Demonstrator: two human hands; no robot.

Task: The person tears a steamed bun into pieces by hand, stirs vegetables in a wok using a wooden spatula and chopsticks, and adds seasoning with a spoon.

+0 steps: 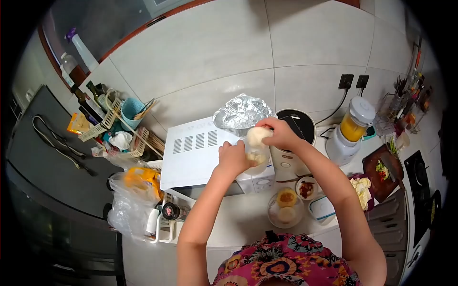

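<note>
My right hand [282,135] is closed around a round, pale bun [259,136], holding it over a clear plastic container [261,168]. Pale food shows inside the container, but its kind is unclear. My left hand [234,158] grips the container's left side near the rim, at the right front of the white microwave [191,164]. Just behind both hands, crumpled aluminium foil [242,110] lies on the microwave. Below them on the counter, a plate [273,215] bears two round flat breads, one browned and one paler.
Right of the microwave stands a beige rice cooker [285,161]. Further right are a blender [355,119] with yellow contents and a cutting board [374,183] with a knife and chopped food. A small bowl [312,195] and plastic bags [129,209] are nearer the front.
</note>
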